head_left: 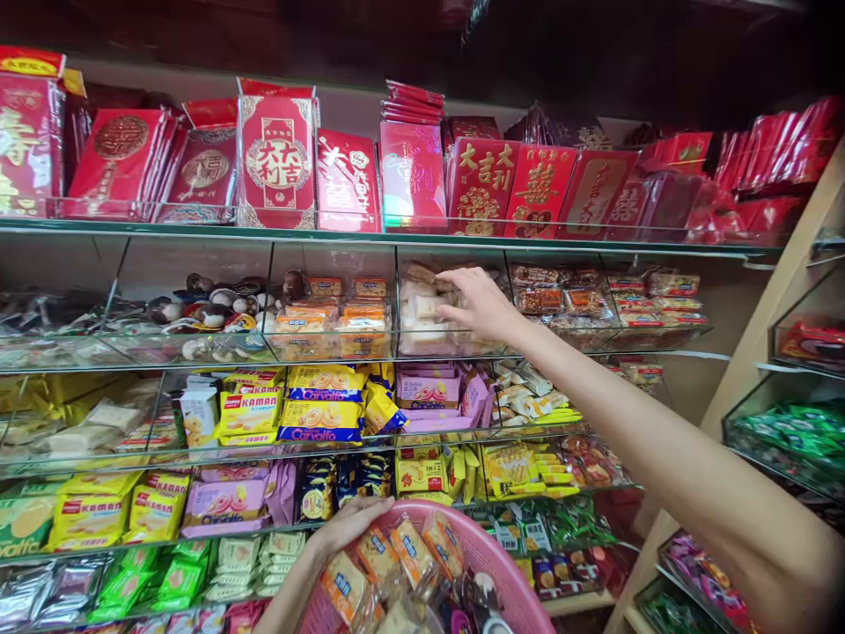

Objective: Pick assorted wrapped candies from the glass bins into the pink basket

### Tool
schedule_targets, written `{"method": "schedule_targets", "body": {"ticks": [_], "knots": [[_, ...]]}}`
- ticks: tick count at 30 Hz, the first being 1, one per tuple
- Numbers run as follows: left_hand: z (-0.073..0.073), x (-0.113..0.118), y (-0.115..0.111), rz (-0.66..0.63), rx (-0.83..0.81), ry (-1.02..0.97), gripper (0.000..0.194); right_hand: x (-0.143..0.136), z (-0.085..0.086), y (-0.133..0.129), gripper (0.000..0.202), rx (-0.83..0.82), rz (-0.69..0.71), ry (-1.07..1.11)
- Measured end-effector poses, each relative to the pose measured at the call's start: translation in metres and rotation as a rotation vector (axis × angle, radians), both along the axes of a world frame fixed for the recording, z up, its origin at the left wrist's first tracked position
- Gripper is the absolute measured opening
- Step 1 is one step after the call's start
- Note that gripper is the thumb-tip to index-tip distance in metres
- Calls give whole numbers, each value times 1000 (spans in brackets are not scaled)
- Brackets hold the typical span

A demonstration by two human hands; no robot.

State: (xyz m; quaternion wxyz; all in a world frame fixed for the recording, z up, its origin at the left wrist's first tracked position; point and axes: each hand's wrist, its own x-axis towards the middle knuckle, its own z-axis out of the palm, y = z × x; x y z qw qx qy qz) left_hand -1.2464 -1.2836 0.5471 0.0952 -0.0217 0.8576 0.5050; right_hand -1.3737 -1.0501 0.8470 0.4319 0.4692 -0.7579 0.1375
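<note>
My left hand (349,527) grips the rim of a pink plastic basket (516,563) at the bottom of the view. Inside it lie orange-and-clear wrapped snack packs (415,550) and other small packets. My right hand (476,301) reaches into a clear shelf compartment, over whitish wrapped pieces (420,313). Its thumb and fingers are apart, and I see nothing held between them. Left of that compartment are stacked orange-labelled packs (362,319); to the right are brown wrapped bars (536,289).
Red envelopes (277,163) line the glass shelf (370,238) above. Clear dividers and front lips bound the compartments. Below are yellow biscuit packs (322,421) and purple packs (429,392). A wooden upright (745,361) stands at the right, with green packets (796,436) beyond it.
</note>
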Motion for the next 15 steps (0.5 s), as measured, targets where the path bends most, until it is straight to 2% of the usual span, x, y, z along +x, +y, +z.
{"method": "schedule_targets", "body": {"ticks": [3,7,15], "knots": [[4,6,0,-9,36,-22,56,-12,2,-8,45,80,-61,-75],[6,9,0,-14,38,-6,55,-14,-2,-14,39,126,-110,-95],[-4,7,-5,-8,-5,19,58,-15,-1,-16,43,215,-217,41]]}}
